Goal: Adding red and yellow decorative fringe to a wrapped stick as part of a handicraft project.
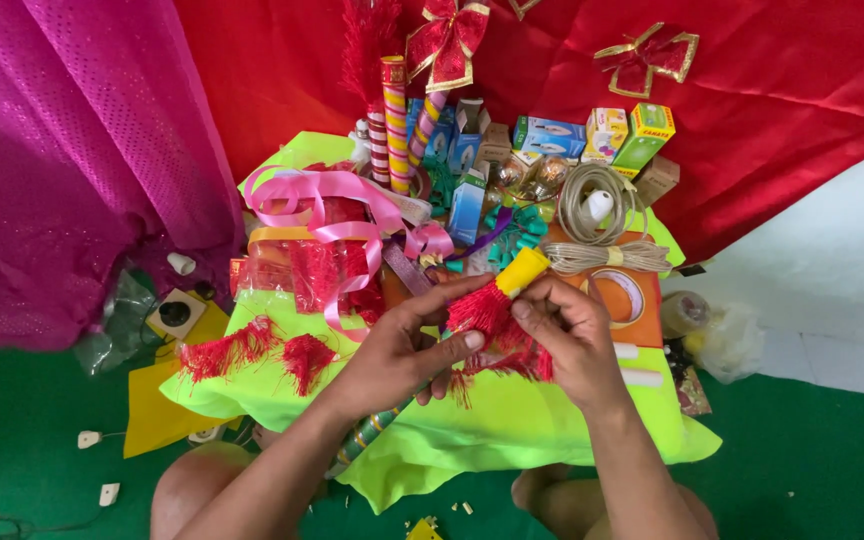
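Observation:
Both my hands meet over a neon-green cloth (512, 420) spread on my lap. My left hand (402, 345) and my right hand (572, 335) pinch a strip of red fringe (492, 325) wrapped around a stick. The stick's yellow end (522, 270) points up and away, and its striped lower end (367, 435) pokes out under my left wrist. Two loose tufts of red fringe (252, 350) lie on the cloth to the left.
Pink curling ribbon (332, 205) and red cellophane lie behind the hands. Striped wrapped sticks (395, 120), small bulb boxes (552, 135), a coil of cord (602, 215) and an orange box (632, 295) crowd the back. Red cloth with bows hangs behind; pink fabric at left.

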